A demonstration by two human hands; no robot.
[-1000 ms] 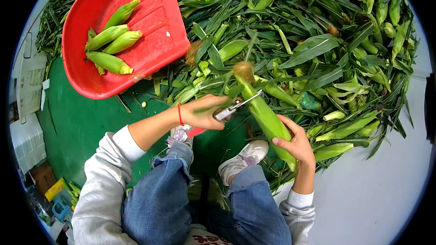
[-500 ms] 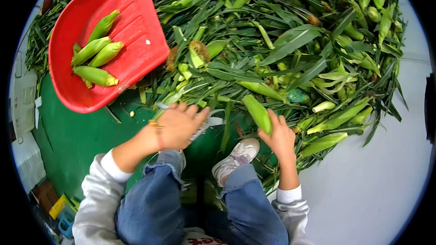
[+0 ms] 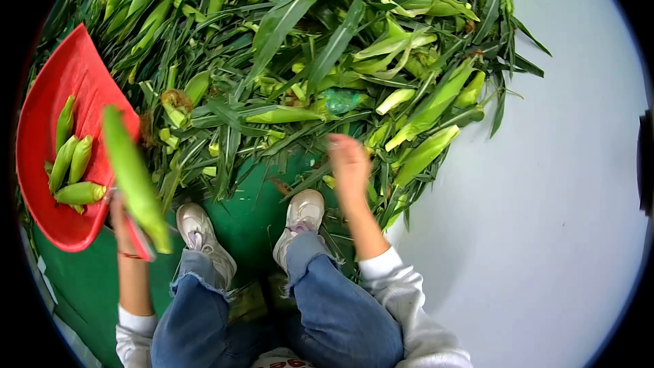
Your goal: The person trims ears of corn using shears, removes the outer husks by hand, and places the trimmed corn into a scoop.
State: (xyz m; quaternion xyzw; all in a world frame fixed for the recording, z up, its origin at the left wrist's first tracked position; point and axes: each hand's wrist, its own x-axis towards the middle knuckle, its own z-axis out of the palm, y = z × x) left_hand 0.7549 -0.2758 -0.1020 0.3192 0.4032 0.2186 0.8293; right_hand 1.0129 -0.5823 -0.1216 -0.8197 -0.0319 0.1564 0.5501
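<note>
A green ear of corn in its husk (image 3: pixel 136 178), smeared by motion, is in front of my left hand (image 3: pixel 121 226) beside the red scoop. Whether my fingers hold the ear or it is in the air, I cannot tell. My left hand is closed around a narrow red and grey tool (image 3: pixel 141 237), mostly hidden behind the ear. Over the near edge of the leaf pile, my right hand (image 3: pixel 351 163) is raised, blurred, fingers extended and nothing visible in it. Several husked-on ears (image 3: pixel 80 193) lie inside the red scoop (image 3: pixel 41 197).
Cut leaves and stalks form a large pile (image 3: pixel 272 48), with more corn ears (image 3: pixel 428 155) along its right edge. Green flooring (image 3: pixel 248 187) lies under my shoes (image 3: pixel 208 238). A pale grey floor (image 3: pixel 531 232) stretches to the right.
The corn ear has gone from my right hand to beside the scoop at left. My left hand has moved left and down, and the whole view has shifted right.
</note>
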